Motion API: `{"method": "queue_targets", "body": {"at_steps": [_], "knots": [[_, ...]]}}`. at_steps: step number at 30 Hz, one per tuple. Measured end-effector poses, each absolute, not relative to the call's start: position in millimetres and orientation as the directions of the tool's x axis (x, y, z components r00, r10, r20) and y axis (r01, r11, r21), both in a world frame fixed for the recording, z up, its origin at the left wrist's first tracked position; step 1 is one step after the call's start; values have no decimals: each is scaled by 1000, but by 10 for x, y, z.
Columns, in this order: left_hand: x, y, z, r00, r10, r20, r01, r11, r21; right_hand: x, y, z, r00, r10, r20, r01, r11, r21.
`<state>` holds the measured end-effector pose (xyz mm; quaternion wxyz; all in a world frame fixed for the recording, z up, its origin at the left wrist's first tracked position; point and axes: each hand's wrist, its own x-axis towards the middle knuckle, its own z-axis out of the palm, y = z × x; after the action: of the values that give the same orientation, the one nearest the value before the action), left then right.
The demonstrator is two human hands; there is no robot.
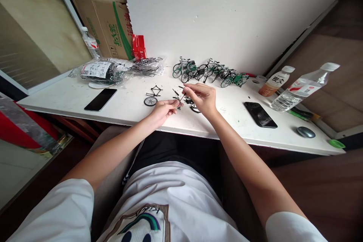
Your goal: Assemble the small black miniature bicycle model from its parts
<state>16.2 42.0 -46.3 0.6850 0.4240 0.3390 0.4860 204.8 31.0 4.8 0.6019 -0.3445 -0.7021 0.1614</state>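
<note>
My left hand (163, 112) is closed in a pinch on a small dark model bicycle part (179, 107) just above the front of the table. In my right hand (203, 99) a thin screwdriver-like tool (183, 97) is pinched, its tip against or close to that part. To the left of my hands lie a small model wheel (150, 101) and a black bicycle frame (154, 91). More small dark parts (195, 109) lie under and beside my right hand, partly covered by it. A slim dark piece (176, 92) rests just beyond my fingers.
Several assembled model bicycles (210, 70) stand along the wall. Plastic bags of parts (106, 72) lie at the back left by a cardboard box (109, 30). Phones (100, 99) lie on both sides. Bottles (304, 87) and a dark rounded object (306, 132) are at the right.
</note>
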Motion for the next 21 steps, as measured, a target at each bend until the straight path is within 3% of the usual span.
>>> {"method": "queue_targets", "body": {"at_steps": [4, 10, 16, 21], "knots": [[163, 442, -475, 301, 952, -59, -392, 180, 902, 2063, 294, 82, -113, 725, 680, 248, 683, -687], [155, 453, -498, 300, 952, -58, -384, 176, 906, 2063, 323, 44, -60, 798, 599, 112, 602, -791], [151, 441, -483, 302, 951, -62, -371, 177, 912, 2047, 321, 15, 34, 786, 617, 124, 610, -783], [148, 433, -448, 321, 945, -68, -371, 192, 909, 2055, 318, 19, 30, 686, 727, 275, 694, -666]]}}
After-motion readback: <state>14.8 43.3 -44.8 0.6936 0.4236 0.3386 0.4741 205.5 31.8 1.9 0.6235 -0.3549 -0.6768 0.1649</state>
